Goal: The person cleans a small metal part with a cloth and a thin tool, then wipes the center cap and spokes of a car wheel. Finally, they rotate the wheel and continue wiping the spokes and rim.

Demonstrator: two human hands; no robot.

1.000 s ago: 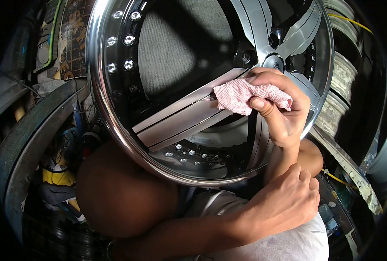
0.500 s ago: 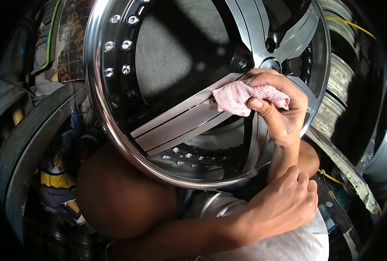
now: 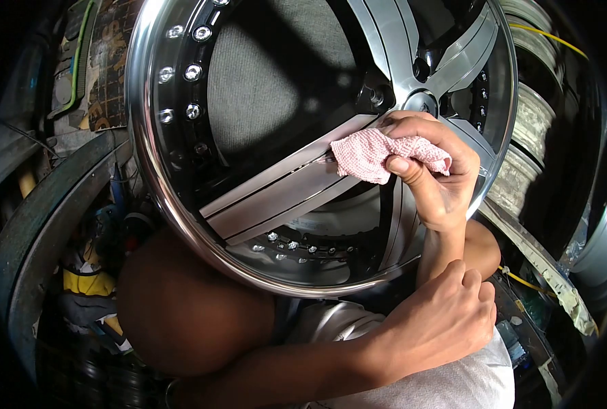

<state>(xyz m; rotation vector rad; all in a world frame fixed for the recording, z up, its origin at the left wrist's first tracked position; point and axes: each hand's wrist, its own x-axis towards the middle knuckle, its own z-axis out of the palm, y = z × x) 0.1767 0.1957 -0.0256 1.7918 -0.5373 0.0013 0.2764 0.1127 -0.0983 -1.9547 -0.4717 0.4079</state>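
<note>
A crumpled pink-and-white cloth (image 3: pixel 368 157) is pinched between the thumb and fingers of my right hand (image 3: pixel 447 167). It lies against a silver spoke of the alloy wheel (image 3: pixel 276 194), just below the hub (image 3: pixel 421 102). My left hand (image 3: pixel 443 313) reaches across from the left and is curled closed beside my right forearm. Its fingertips are turned away, so whether anything is in them is hidden. The wheel leans over my knees, with a polished rim and shiny bolts around its edge.
More wheel rims (image 3: pixel 532 123) are stacked at the right. A yellow cable (image 3: pixel 549 39) runs near them. At the left are a curved dark panel (image 3: pixel 44 204), a brown printed board (image 3: pixel 109 65) and a yellow-and-black item (image 3: pixel 89 283). My bare knee (image 3: pixel 194 313) is under the wheel.
The wheel and both hands appear shifted very slightly left in view. The cloth stays in my right hand at about the same place on the spoke.
</note>
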